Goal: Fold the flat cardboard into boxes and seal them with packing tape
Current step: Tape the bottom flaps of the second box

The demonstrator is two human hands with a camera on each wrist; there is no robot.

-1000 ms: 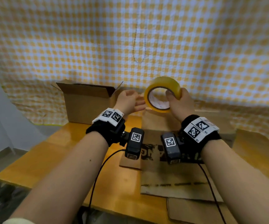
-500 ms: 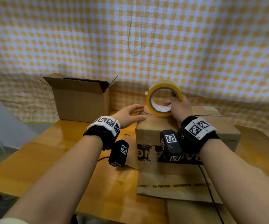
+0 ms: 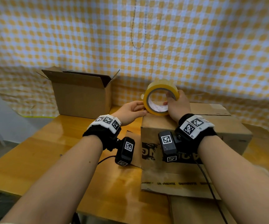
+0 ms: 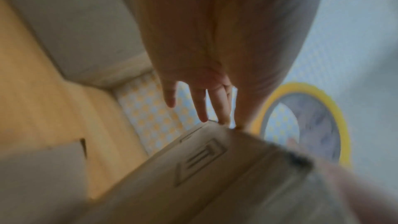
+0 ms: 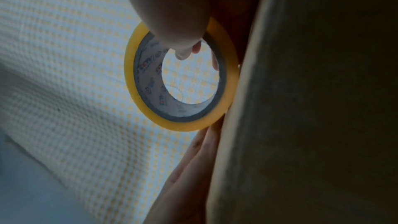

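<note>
The left wrist view is blurred, and the tape roll (image 4: 305, 125) is partly hidden behind the box (image 4: 215, 168).

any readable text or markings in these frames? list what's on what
Box front: big black print, mostly hidden by the right wrist; not readable.
Box flap on the table: a line of small print, too blurred.
Box side: a printed symbol, no words.
Tape roll core: red and blue logos, too blurred.
Wristbands: square code tags only.

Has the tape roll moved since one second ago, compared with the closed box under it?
Yes. The tape roll has come down: it was held above the closed box and now stands on its top, near the left edge, gripped by the right hand.
</note>
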